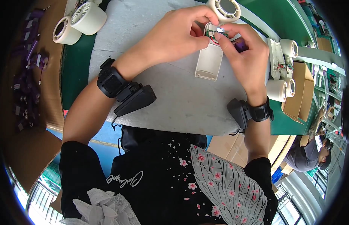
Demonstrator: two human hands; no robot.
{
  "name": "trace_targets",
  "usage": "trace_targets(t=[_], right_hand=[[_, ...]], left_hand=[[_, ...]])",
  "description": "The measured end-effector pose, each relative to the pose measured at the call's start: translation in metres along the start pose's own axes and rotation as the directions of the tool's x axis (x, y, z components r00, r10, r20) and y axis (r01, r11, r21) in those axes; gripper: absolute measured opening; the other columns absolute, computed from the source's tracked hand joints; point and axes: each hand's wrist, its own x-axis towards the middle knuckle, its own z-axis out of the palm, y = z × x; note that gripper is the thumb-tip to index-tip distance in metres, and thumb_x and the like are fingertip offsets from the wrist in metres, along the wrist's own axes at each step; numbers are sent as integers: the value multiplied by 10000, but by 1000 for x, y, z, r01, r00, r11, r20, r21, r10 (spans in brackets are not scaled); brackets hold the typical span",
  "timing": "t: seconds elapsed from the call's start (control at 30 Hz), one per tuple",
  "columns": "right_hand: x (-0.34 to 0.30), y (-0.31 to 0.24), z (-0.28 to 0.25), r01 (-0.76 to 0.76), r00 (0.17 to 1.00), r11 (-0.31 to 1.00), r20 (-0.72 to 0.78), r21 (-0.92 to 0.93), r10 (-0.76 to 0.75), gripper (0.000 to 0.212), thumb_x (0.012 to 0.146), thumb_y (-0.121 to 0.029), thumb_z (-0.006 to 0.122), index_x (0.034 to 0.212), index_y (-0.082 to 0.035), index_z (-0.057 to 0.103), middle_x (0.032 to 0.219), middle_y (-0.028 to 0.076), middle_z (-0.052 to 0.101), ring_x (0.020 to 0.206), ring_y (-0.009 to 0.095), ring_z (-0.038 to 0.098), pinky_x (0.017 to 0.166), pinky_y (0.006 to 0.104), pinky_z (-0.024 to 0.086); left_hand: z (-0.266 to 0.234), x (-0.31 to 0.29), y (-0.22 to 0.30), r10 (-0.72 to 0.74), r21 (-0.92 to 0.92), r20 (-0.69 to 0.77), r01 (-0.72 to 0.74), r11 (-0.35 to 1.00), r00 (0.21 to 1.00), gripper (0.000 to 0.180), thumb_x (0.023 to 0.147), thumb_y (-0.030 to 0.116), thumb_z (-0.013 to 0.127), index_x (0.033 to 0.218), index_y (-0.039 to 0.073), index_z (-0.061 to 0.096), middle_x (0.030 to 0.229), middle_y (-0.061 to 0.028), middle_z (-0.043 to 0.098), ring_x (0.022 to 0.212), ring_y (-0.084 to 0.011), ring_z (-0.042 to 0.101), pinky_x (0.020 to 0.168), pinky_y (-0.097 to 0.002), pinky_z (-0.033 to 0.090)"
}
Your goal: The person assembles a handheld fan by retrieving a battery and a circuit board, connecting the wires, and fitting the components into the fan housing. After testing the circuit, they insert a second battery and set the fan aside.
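Note:
A white handheld fan with its handle shell laid open rests on the grey foam mat, its round head at the far edge. My left hand is closed on the fan near its neck, thumb and index finger at the shell's left rim. A small green circuit board with red wires shows at the neck. Thumb and index finger of my right hand pinch the board from the right. Partly hidden by that hand is a purple battery cell.
Two white fan heads stand at the far left. On the right are more white fans with wired parts, and a cardboard box. A carton at the left holds several purple batteries. A person sits at far right.

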Motion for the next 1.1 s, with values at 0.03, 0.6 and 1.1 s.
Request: trace_targets(t=[0.03,0.6,1.1], right_hand=[[0,0,0,0,1000,1000,0,0,0,178,768,-113,769,929,-57,717,800,57,665,613,156,633,564,264,501],[0,1,1,-102,994,993,34,53,100,176,805,-102,738,913,-15,628,710,67,626,602,135,584,555,260,479],[2,2,-22,-376,847,848,510,373,151,320,830,-61,684,1123,-56,554,994,25,519,694,94,548,529,218,420]], left_hand=[[0,0,-1,0,0,0,0,1000,1000,320,768,57,678,1079,44,603,803,-87,666,732,-161,652,672,-291,510],[-6,3,1,-7,70,125,-1,998,992,302,838,-33,627,1108,80,702,1041,-42,647,859,-104,600,742,-248,491],[-15,4,10,-6,96,30,3,995,1000,376,779,-86,580,1104,61,697,1035,-70,625,864,-136,599,744,-256,486]])
